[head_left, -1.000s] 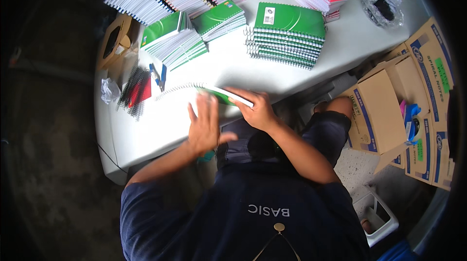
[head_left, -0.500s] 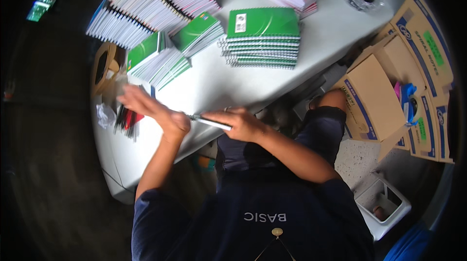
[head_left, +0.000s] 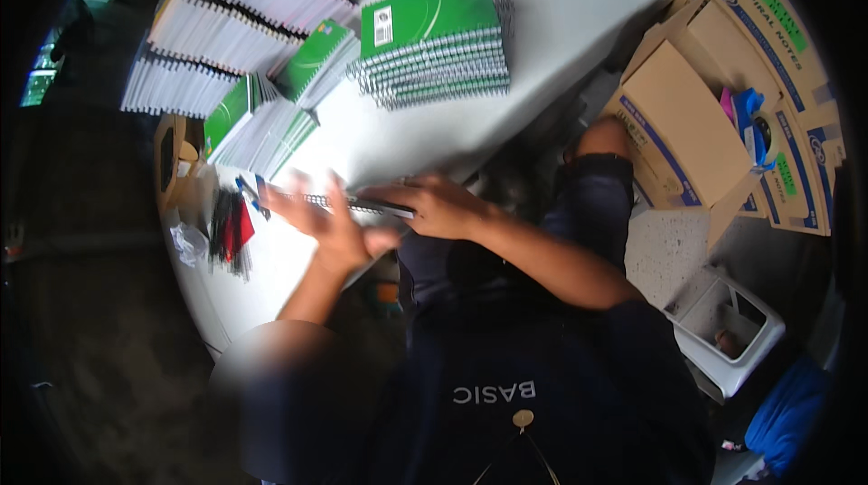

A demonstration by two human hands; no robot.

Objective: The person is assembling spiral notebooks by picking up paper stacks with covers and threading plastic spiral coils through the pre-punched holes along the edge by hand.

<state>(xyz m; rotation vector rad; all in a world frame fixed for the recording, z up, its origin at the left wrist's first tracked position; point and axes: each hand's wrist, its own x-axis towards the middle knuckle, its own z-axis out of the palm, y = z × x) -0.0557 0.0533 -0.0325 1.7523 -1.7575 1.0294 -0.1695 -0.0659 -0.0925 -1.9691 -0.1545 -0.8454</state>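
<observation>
My right hand (head_left: 441,207) grips one end of a spiral notebook (head_left: 384,207), which I see nearly edge-on with its wire coil along one side. Its far end is partly hidden by my left hand (head_left: 327,225), which is blurred, with fingers spread beside the coil. Whether the left palm touches the notebook, I cannot tell. Beyond my hands, a neat stack of green spiral notebooks (head_left: 432,19) sits on the white table (head_left: 353,146). To its left lie fanned green-covered page blocks (head_left: 262,137) and another green-covered bundle (head_left: 316,58).
Rows of bound page blocks (head_left: 226,19) fill the far left. Black wire pieces (head_left: 226,232), a red item (head_left: 242,223) and crumpled clear plastic (head_left: 188,243) lie at the left edge. An open cardboard box (head_left: 683,128) and a white stool (head_left: 732,331) stand right.
The view has shifted, so the table things appear lower left. My left hand has swung along the notebook with its fingers now spread. My right hand keeps its grip on the notebook.
</observation>
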